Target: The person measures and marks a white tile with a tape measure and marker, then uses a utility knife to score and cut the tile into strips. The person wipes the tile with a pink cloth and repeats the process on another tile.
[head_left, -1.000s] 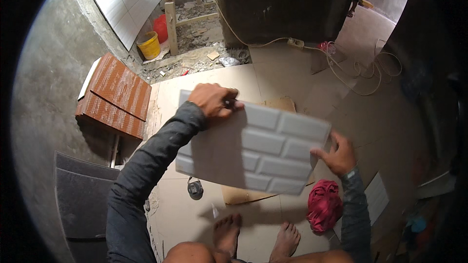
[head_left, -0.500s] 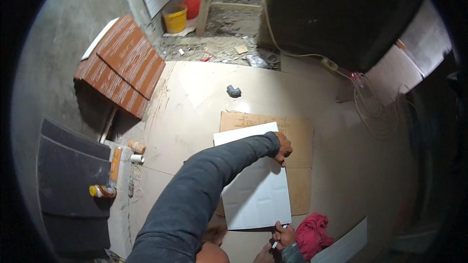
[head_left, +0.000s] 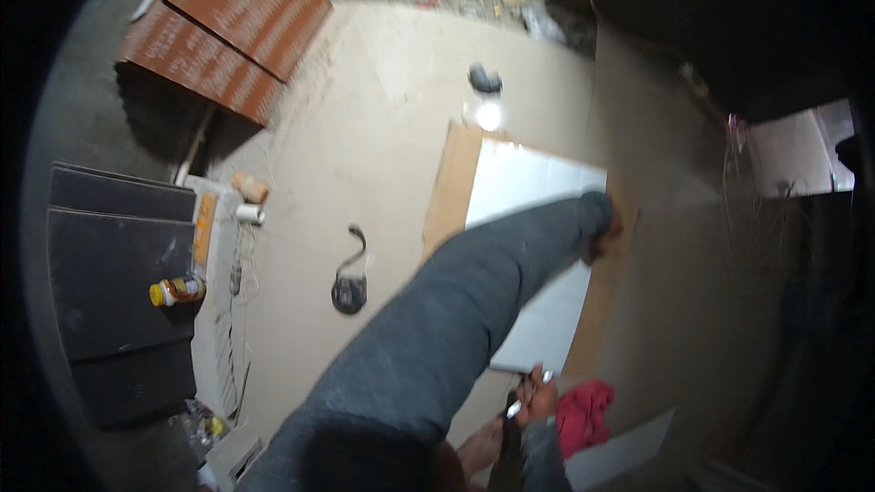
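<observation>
White rectangular tile (head_left: 550, 319): lies left of left hand (head_left: 609, 230), beyond right hand (head_left: 540, 398), long axis near-to-far. Left fingers: at right edge, grip unclear. Right fingers: curled round small shiny object (head_left: 515, 408).

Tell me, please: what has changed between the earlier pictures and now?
The white rectangular tile went down onto the flat brown cardboard, turned lengthwise, then shifted right. The left hand is now at its right edge; the right hand left that edge and holds a small shiny object. The crumpled pink cloth stayed.
</observation>
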